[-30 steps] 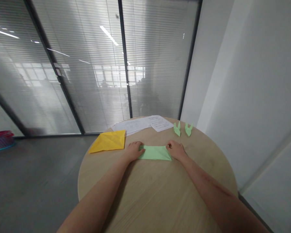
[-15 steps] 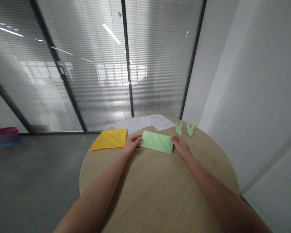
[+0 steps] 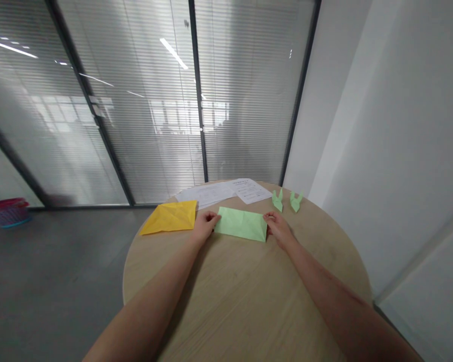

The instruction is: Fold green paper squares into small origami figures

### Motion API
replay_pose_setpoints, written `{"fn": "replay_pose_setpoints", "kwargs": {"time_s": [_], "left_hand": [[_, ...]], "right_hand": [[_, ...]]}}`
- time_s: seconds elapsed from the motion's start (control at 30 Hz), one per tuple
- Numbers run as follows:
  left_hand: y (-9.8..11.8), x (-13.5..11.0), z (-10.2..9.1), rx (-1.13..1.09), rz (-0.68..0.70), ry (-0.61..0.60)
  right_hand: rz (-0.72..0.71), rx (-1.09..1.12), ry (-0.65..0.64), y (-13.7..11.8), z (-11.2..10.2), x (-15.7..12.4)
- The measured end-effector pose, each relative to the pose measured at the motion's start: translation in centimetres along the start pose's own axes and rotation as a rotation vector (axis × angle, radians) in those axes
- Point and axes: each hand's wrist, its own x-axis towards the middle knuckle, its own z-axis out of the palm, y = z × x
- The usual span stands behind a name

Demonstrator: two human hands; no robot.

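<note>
A folded light green paper (image 3: 241, 223) is tilted up from the round wooden table (image 3: 245, 296), its near edge on the wood. My left hand (image 3: 205, 224) pinches its left end, fingers closed on the paper. My right hand (image 3: 277, 225) pinches the right end the same way. A creased yellow paper (image 3: 170, 217) lies flat just left of my left hand.
Two small folded green paper figures (image 3: 286, 199) stand at the table's far right. White printed sheets (image 3: 226, 191) lie at the far edge. Glass walls with blinds rise behind the table; a white wall is on the right. A red basket (image 3: 5, 211) sits on the floor, far left.
The green paper lay flat under both hands a second ago. Both hands have pinched its ends and raised its far side, so it appears as a taller rectangle.
</note>
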Motion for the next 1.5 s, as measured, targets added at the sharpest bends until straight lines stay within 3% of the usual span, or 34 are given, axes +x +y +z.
{"fn": "replay_pose_setpoints", "kwargs": {"time_s": [0.1,0.33,0.4,0.67,0.9,1.27,1.5], "left_hand": [[-0.1,0.3,0.1,-0.060,0.045,0.071],[0.1,-0.2,0.2,-0.158,-0.030,-0.195],[0.2,-0.4,0.2,-0.168,-0.056,-0.218],[0.2,-0.3,-0.2,-0.119,-0.133,-0.081],[0.1,0.0,-0.4,-0.087,-0.145,0.036],[-0.4,0.3,-0.5,-0.101,-0.130,0.099],[0.2,0.1,-0.4,-0.162,-0.102,0.036]], "right_hand": [[0.000,-0.007,-0.005,-0.3,0.0,-0.2],[0.034,0.055,-0.020,-1.1,0.0,-0.6],[0.050,0.089,-0.031,-1.1,0.0,-0.6],[0.073,0.171,-0.077,-1.0,-0.1,-0.6],[0.014,0.041,-0.337,-2.0,0.5,-1.5],[-0.063,0.110,-0.354,-2.3,2.2,-2.3],[-0.053,-0.016,-0.236,-1.8,2.2,-2.0]]}}
